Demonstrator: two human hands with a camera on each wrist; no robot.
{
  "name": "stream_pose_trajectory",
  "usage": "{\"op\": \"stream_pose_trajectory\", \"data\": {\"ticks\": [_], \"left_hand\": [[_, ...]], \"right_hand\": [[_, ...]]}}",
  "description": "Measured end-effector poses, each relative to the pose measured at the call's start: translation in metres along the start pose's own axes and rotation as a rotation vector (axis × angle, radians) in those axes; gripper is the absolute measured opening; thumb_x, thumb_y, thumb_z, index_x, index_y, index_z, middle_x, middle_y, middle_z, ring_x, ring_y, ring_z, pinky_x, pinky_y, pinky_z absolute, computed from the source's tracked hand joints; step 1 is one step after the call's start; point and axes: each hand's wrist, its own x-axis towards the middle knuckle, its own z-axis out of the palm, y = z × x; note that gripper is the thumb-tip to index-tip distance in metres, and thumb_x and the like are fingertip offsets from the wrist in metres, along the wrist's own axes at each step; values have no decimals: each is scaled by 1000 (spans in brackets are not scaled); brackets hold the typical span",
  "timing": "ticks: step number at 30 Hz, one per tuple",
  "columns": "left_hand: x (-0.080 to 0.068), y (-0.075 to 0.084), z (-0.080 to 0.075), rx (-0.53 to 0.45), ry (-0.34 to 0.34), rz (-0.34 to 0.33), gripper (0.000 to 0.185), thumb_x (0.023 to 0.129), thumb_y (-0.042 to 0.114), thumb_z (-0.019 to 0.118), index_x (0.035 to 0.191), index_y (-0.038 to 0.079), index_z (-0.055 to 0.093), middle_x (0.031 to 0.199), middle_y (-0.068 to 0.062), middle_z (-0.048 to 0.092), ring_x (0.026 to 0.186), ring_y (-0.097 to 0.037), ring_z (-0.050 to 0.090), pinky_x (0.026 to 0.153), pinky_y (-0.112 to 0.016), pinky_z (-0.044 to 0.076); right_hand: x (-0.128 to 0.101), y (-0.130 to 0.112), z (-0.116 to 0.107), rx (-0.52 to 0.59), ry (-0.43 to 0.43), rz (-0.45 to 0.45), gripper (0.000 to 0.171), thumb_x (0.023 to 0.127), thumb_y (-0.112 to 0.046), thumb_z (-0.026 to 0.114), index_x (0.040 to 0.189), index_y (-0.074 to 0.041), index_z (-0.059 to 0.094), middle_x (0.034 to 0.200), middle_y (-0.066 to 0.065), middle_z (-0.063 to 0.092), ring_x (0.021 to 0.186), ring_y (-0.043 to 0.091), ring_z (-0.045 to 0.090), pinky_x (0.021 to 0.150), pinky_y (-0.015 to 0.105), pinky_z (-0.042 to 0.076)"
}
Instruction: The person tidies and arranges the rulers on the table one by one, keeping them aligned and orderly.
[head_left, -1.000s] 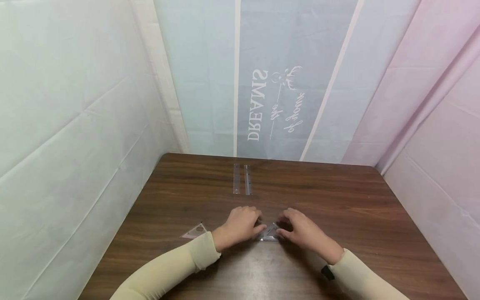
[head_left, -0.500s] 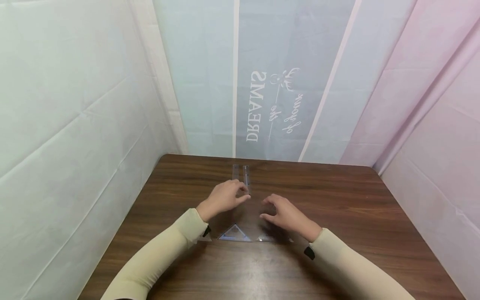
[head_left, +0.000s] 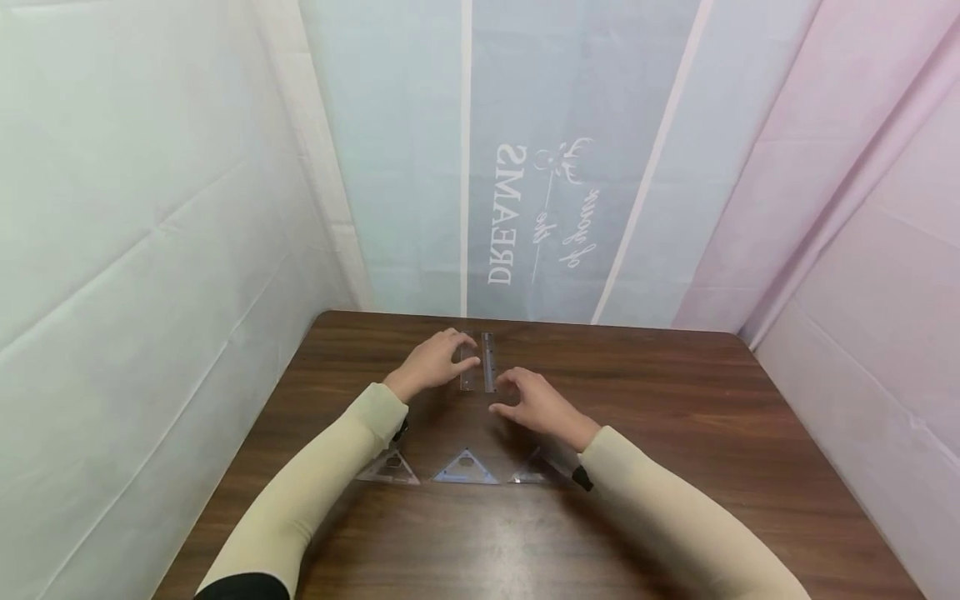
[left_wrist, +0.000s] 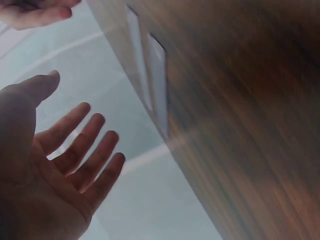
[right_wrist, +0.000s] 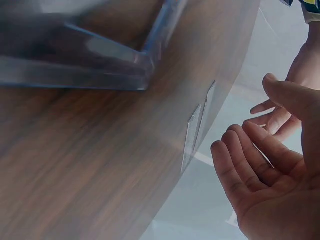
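Two clear rulers lie side by side near the table's far edge: a left ruler (head_left: 468, 380) and a right ruler (head_left: 489, 363). My left hand (head_left: 433, 362) is over the left ruler's edge, thumb and fingers apart, holding nothing. Just short of the right ruler's near end, my right hand (head_left: 542, 404) has its fingers loosely bent, also holding nothing. Both wrist views show relaxed fingers apart from the rulers. Nearer me, three set squares lie in a row: a clear left one (head_left: 390, 468), a bluish middle one (head_left: 466, 467) and a right one (head_left: 531, 470), partly hidden by my right arm.
The brown wooden table (head_left: 675, 400) has its far edge against a hanging cloth backdrop (head_left: 405, 167) with printed lettering. White cloth (head_left: 150, 250) hangs along the left side, and pale pink cloth (head_left: 877, 275) along the right.
Both hands have left the right set square and moved forward to the rulers, the left hand going farther left. The middle set square, hidden under the left arm before, now shows.
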Motion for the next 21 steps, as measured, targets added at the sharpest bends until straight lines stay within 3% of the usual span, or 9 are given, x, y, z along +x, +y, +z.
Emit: {"op": "stream_pose_trajectory", "data": {"ticks": [11, 21], "left_hand": [[35, -34, 4, -21, -36, -79, 52, 109, 41, 65, 149, 8, 59, 151, -18, 56, 140, -35, 54, 114, -54, 46], [50, -54, 14, -84, -83, -123, 59, 111, 38, 62, 155, 1, 51, 158, -22, 48, 147, -38, 47, 120, -54, 41]], "right_hand": [[42, -7, 4, 18, 7, 52, 47, 94, -26, 87, 124, 4, 69, 116, 15, 72, 104, 28, 70, 92, 45, 59], [66, -5, 17, 15, -13, 128, 47, 93, -28, 88, 122, 5, 69, 114, 16, 72, 104, 28, 70, 92, 44, 59]]}}
